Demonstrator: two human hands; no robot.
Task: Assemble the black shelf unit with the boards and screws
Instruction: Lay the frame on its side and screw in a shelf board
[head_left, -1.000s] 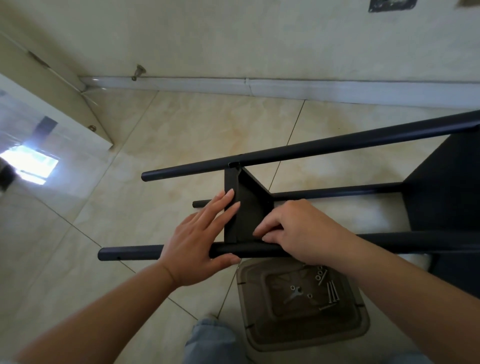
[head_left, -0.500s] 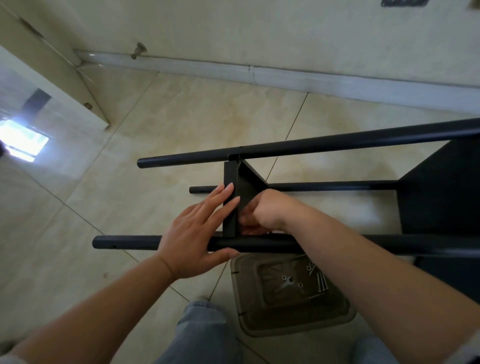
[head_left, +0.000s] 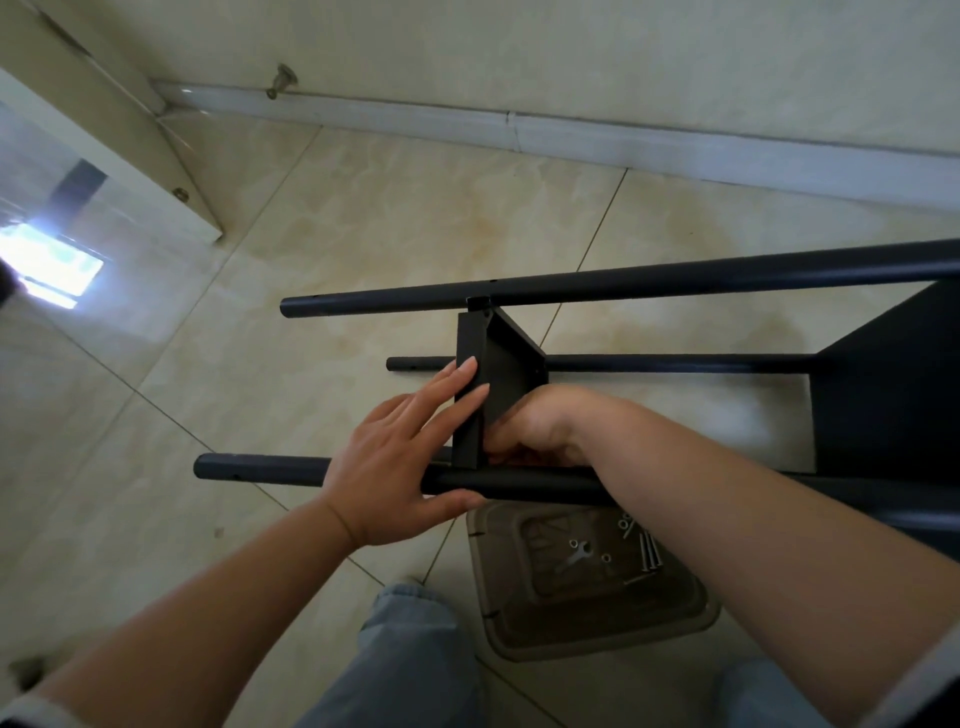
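The black shelf unit lies on its side on the tiled floor. A small black board (head_left: 511, 364) stands between the near pole (head_left: 260, 467) and the far pole (head_left: 675, 280). My left hand (head_left: 395, 467) presses flat on the board's left face, fingers straight, thumb under the near pole. My right hand (head_left: 540, 426) is curled against the board's right face, just above the near pole; its fingertips and anything in them are hidden. A larger black board (head_left: 893, 384) is fixed at the right.
A brown plastic tray (head_left: 675, 623) sits on the floor under the near pole, holding long screws (head_left: 649, 553), washers and a small wrench (head_left: 576, 556). A third pole (head_left: 675, 362) runs lower down. The wall's skirting runs along the back. My knees are at the bottom.
My right hand has moved from the top of the near pole to the board's right face and curled there. My left hand has stayed flat on the board.
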